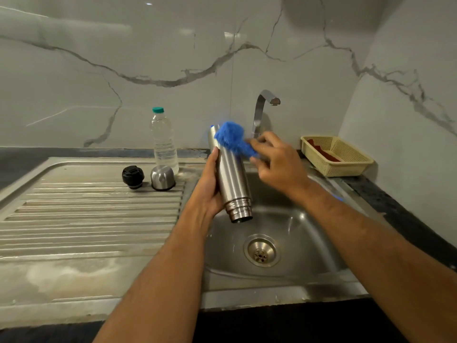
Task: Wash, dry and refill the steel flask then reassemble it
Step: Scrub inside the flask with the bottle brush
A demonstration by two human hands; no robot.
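My left hand (210, 186) grips the steel flask (231, 177) over the sink basin (304, 229), with the flask's open mouth pointing down toward me and its base tilted up and away. My right hand (274, 162) holds a fluffy blue brush (231, 138) against the upper part of the flask. On the draining board (86, 219) stand the black stopper (133, 176) and the steel cup lid (162, 177). Just behind the cup lid stands a clear plastic water bottle (163, 142) with a green cap.
A steel tap (262, 108) rises behind the basin, with no water running. The drain (262, 250) lies at the basin's bottom. A cream plastic basket (336, 154) with something red inside sits on the dark counter at the right. Marble wall lies behind.
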